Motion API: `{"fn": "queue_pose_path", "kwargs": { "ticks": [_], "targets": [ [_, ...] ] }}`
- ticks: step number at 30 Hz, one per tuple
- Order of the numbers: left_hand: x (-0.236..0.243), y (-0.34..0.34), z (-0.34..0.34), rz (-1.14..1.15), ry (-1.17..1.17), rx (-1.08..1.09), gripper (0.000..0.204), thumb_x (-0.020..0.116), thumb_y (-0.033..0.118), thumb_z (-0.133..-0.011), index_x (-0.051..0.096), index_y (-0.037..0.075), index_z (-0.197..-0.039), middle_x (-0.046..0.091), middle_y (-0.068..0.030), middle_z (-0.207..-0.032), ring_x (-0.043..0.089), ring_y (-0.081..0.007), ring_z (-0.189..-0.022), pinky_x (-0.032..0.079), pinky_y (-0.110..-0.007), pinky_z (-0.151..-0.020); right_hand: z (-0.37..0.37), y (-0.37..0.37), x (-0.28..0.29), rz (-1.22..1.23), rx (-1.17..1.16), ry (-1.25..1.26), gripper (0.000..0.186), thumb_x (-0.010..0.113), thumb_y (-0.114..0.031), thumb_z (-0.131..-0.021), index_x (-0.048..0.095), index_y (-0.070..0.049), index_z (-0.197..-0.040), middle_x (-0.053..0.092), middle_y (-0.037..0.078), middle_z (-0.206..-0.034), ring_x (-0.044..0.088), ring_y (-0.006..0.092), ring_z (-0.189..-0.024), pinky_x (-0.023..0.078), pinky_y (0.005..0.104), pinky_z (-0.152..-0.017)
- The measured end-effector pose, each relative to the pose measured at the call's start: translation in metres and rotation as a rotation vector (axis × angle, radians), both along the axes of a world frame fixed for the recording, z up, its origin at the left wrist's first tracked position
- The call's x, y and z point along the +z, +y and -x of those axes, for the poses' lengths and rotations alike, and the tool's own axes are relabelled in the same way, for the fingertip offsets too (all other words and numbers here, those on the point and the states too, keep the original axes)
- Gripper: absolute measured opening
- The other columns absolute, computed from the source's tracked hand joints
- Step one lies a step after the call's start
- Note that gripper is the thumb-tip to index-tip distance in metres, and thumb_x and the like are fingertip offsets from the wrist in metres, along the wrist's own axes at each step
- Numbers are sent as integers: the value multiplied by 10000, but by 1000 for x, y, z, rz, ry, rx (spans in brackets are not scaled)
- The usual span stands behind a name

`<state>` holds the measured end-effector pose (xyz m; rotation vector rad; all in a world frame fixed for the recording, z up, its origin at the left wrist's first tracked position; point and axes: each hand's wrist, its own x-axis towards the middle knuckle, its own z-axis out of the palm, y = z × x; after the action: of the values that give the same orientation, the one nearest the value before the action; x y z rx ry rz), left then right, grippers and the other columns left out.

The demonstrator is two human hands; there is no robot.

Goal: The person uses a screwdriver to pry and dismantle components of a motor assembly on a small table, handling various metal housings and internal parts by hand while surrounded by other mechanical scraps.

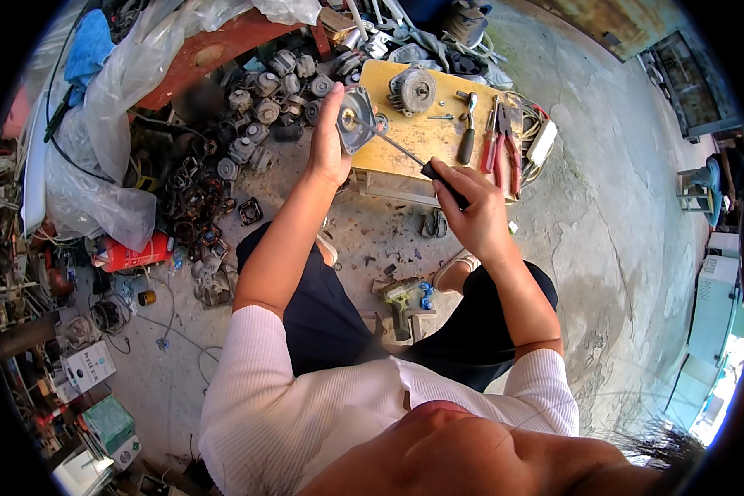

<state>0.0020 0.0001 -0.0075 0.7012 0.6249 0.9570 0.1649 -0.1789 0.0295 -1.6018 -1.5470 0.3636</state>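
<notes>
My left hand (328, 149) grips a grey metal motor end cover (358, 112) upright over the left edge of a yellow wooden workboard (388, 165). My right hand (467, 198) is closed round the black handle of a screwdriver (401, 149), whose shaft reaches the brass-coloured centre of the cover. On the board sit a grey motor housing (412, 89), a socket wrench (467, 132), small metal pieces, a red-handled tool (490, 145) and red-handled pliers (508, 153).
A heap of motor housings (269, 107) lies left of the board, beside plastic sheeting (107, 149) and a red canister (132, 252). A cordless drill (399, 302) is between my feet. Coiled cables and a white power strip (541, 142) lie right of the board.
</notes>
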Motion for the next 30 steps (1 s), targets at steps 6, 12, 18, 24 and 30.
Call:
{"fn": "queue_pose_path", "kwargs": {
  "ticks": [6, 12, 18, 24, 30],
  "targets": [
    [-3, 6, 3, 117, -129, -110, 654, 388, 601, -958, 591, 9, -1150, 655, -144, -1080, 648, -295, -991, 542, -517, -879, 10, -1, -9, -72, -49, -42, 311, 687, -39, -843, 688, -62, -1153, 688, 139, -962, 672, 304, -786, 539, 356, -704],
    [6, 8, 8, 196, -206, -283, 726, 387, 624, -945, 571, -30, -1202, 641, -193, -1131, 640, -342, -1021, 542, -531, -889, 4, 1, -6, -142, -44, -128, 327, 712, -30, -803, 710, -93, -1124, 692, 108, -970, 671, 279, -820, 536, 358, -699],
    [14, 8, 17, 177, -137, -431, 715, 407, 622, -941, 574, -13, -1222, 650, -207, -1127, 662, -340, -1006, 579, -507, -809, -15, 4, -1, -187, 19, -236, 331, 719, -24, -786, 725, -124, -1101, 703, 54, -993, 671, 242, -842, 529, 333, -714],
    [12, 9, 18, 62, 32, -467, 692, 422, 611, -943, 584, -5, -1213, 665, -194, -1105, 683, -318, -971, 587, -500, -787, -32, 6, 9, -208, 117, -389, 347, 706, -15, -771, 731, -159, -1085, 701, 16, -1011, 661, 218, -823, 526, 337, -699],
    [4, 18, 15, 101, -69, -349, 657, 423, 584, -957, 598, -5, -1189, 669, -181, -1099, 679, -318, -979, 581, -502, -807, -34, 5, 12, -266, 27, -514, 382, 696, 3, -747, 734, -176, -1082, 697, 10, -1017, 656, 201, -797, 526, 333, -676]
  ]
}}
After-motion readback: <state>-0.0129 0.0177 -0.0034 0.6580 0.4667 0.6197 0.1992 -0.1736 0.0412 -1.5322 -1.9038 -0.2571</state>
